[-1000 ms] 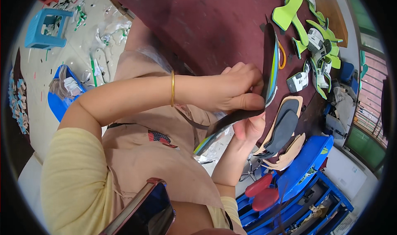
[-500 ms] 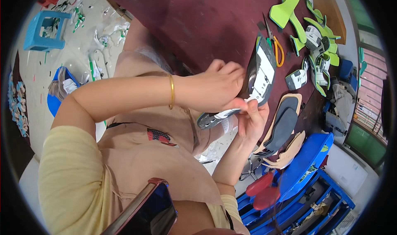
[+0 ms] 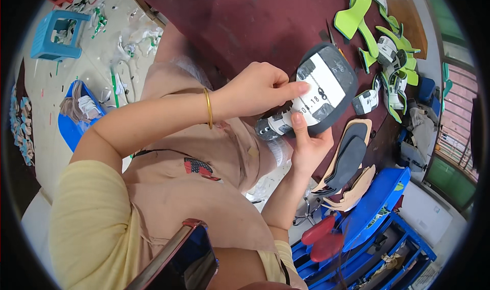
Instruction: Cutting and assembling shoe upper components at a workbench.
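A dark grey shoe insole (image 3: pixel 343 80) with a white printed underside is held up in front of me, its wide end up and to the right. It narrows to a waist, and a small rounded end (image 3: pixel 266 130) points down to the left. My right hand (image 3: pixel 312 148) grips it from below, thumb on the white face and the other fingers mostly hidden behind. On the left edge, my left hand (image 3: pixel 263 88) is closed, its thumb pressed flat on the white face and its fingers curled. Behind the insole, orange-handled scissors (image 3: pixel 333 39) lie mostly covered on the dark red tabletop (image 3: pixel 245 24).
Lime-green insoles (image 3: pixel 354 15) pile up at the far right. Nearer, grey and tan sole pieces (image 3: pixel 347 155) are stacked beside a blue bin (image 3: pixel 375 203). At left are a blue stool (image 3: pixel 57 35), a blue scoop-like tray (image 3: pixel 71 132) and floor scraps. A phone (image 3: pixel 178 259) juts up close below.
The insole has turned from nearly edge-on to show its white underside broadly. My left hand has shifted from gripping near its waist to laying a thumb on that face.
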Demonstrator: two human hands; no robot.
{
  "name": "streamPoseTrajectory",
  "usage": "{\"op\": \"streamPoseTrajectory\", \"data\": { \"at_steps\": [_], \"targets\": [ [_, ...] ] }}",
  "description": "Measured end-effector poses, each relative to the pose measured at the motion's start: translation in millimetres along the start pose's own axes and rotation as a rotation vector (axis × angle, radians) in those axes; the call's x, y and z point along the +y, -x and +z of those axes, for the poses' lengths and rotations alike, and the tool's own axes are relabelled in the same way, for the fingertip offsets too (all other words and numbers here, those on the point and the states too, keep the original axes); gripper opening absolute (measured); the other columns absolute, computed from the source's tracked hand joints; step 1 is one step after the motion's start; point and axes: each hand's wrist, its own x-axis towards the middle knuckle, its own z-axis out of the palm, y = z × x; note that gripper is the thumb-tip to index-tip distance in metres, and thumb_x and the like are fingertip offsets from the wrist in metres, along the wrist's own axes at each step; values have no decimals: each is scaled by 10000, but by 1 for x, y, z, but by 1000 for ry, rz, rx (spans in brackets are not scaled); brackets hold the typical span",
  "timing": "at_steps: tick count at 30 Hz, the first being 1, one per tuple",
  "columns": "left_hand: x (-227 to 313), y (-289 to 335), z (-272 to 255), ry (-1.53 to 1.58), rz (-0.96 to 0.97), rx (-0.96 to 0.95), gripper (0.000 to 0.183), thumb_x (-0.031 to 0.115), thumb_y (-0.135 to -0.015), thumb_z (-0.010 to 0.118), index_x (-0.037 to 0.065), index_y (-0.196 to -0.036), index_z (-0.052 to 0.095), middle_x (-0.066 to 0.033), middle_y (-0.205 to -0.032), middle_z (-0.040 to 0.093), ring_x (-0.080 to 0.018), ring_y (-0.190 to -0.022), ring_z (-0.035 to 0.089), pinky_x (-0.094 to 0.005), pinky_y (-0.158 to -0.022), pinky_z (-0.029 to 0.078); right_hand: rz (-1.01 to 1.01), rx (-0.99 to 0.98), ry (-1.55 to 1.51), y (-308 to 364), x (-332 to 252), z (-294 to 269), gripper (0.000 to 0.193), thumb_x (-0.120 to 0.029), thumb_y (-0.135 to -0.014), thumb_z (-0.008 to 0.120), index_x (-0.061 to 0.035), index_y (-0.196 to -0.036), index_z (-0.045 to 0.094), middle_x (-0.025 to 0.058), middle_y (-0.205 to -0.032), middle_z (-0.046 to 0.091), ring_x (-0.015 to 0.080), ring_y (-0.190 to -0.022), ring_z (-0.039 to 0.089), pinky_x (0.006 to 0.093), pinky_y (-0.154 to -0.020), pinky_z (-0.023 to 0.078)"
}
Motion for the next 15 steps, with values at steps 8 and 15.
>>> {"op": "streamPoseTrajectory", "data": {
  "at_steps": [8, 15],
  "targets": [
    [3, 7, 3, 40, 70, 71, 352, 223, -925, 452, -5, -681, 565, -22, -583, 523, -75, -554, 463, -255, -508, 392, -128, 60, 185, 2, -9, 7, 223, -91, -766, 745, 30, -922, 640, 81, -879, 645, 123, -801, 587, 250, -727, 458],
    [-17, -3, 30, -161, 382, 279, 309, 226, -936, 468, -26, -765, 524, -10, -685, 522, -102, -642, 494, -295, -591, 424, 57, 143, -121, 2, 5, 23, 283, -116, -794, 727, 44, -998, 613, 92, -943, 652, 124, -838, 591, 262, -774, 457]
  ]
}}
